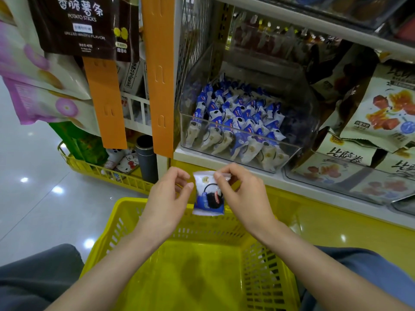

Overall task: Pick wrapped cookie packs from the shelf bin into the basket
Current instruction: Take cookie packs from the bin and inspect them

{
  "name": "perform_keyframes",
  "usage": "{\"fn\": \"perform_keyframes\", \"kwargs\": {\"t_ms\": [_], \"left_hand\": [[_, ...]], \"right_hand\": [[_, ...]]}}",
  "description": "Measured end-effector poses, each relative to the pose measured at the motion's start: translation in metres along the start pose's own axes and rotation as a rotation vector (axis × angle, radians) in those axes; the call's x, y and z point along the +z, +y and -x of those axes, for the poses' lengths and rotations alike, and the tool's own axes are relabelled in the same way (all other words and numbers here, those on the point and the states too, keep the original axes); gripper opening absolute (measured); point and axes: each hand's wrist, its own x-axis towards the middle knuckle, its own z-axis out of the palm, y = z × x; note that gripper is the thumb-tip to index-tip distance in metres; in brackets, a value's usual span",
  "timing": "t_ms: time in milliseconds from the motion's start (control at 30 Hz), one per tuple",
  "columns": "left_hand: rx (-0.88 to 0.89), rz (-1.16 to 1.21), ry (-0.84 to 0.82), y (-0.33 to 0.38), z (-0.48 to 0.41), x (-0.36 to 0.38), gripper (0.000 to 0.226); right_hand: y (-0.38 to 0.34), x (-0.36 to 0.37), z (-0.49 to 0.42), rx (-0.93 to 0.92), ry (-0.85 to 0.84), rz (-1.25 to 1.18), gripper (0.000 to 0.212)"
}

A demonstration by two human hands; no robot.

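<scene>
both hands, left hand and right hand, pinch one cookie pack above the yellow basket.

A snack shop: a white shelf carries a clear plastic bin heaped with blue-and-white wrapped packs beside printed snack bags. Dark potato-stick bags hang on display — below, a yellow plastic shopping basket and glossy tiled floor.

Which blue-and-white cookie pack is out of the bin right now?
The cookie pack pinched by the left hand and right hand over the yellow basket; the rest lie in the clear bin.
</scene>
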Motion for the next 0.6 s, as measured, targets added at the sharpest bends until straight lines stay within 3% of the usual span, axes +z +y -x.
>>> {"fn": "perform_keyframes", "kwargs": {"t_ms": [100,233,400,467,600], "left_hand": [[-0.124,0.037,-0.062,-0.002,-0.001,-0.001,0.022],[-0.527,0.520,-0.218,0.007,-0.009,0.000,0.047],[-0.457,0.744,-0.184,0.003,-0.006,-0.005,0.030],[-0.395,0.694,-0.174,0.004,-0.003,-0.006,0.021],[-0.348,0.687,-0.209,0.006,-0.001,-0.006,0.023]], "right_hand": [[-0.002,-0.004,-0.001,0.015,0.065,-0.155,0.008],[-0.005,0.000,0.008,-0.195,-0.005,-0.103,0.005],[-0.003,0.004,0.012,-0.412,-0.101,0.129,0.018],[-0.005,0.006,0.013,-0.330,-0.135,0.026,0.015],[-0.014,0.009,0.011,0.151,-0.122,-0.410,0.017]]}}
